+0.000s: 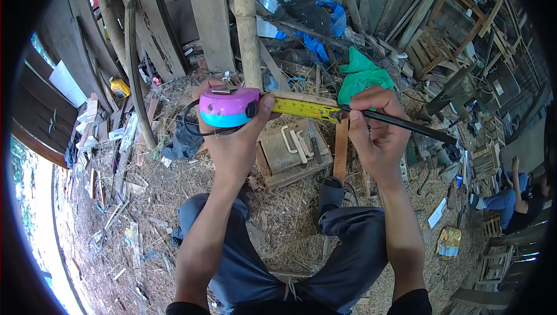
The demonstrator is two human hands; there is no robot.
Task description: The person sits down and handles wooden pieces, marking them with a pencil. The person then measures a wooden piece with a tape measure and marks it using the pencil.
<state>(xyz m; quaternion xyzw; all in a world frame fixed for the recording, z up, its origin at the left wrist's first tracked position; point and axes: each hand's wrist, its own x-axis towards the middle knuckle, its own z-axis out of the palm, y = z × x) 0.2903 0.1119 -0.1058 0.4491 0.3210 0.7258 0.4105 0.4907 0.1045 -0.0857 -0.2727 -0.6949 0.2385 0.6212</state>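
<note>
My left hand (pixel 232 146) is wrapped round a pink and blue tape measure (pixel 226 107) with a black cord looped beside it. Its yellow blade (pixel 301 108) reaches across to the right, lying along a thin wooden strip (pixel 307 98). At the blade's far end, my right hand (pixel 380 141) pinches a long black pencil-like stick (pixel 412 127), its tip by the end of the strip. Whether the right fingers also touch the strip is unclear.
Below the hands a wooden block (pixel 287 155) carries pale handles. Green plastic (pixel 362 77), leaning boards (pixel 212 19) and a bamboo pole (pixel 246 36) stand beyond. Another person (pixel 516 199) sits at the far right. Wood scraps litter the straw-covered ground.
</note>
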